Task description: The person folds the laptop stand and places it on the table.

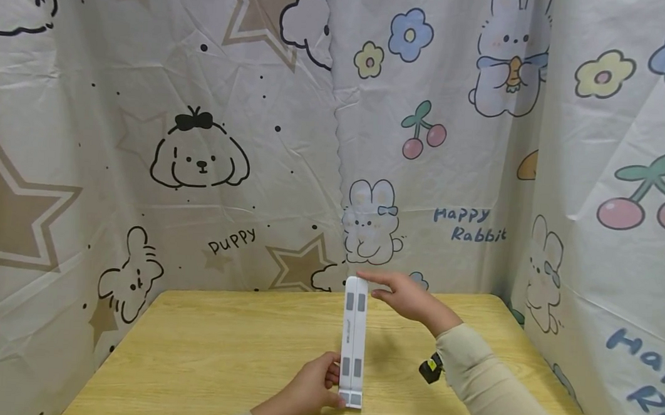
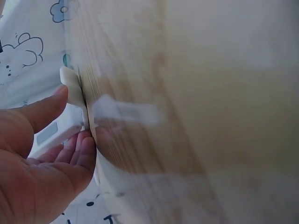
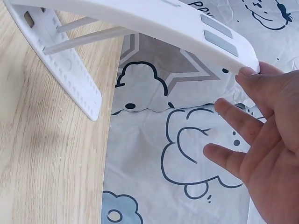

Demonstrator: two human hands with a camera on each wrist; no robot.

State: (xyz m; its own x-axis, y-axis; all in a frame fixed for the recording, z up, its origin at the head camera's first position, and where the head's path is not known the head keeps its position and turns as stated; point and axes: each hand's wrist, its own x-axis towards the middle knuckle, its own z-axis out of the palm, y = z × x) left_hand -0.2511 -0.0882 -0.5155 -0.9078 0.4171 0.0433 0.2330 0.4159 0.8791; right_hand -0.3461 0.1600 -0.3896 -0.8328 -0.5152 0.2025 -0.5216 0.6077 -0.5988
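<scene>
A white folding laptop stand with grey rubber pads stands narrow and raised on the table. My left hand grips its near, low end. In the left wrist view, the thumb and curled fingers of that hand are at the stand's lipped end, close to the tabletop. At the top, far end, my right hand pinches the tip between thumb and forefinger. The right wrist view shows the other fingers of this hand held apart from the stand, whose notched base leg and thin struts stand unfolded beneath.
A light wood-grain table lies under the stand. Printed curtains with puppies, rabbits and flowers hang behind and at both sides. A small black wrist-camera unit shows beside my right sleeve.
</scene>
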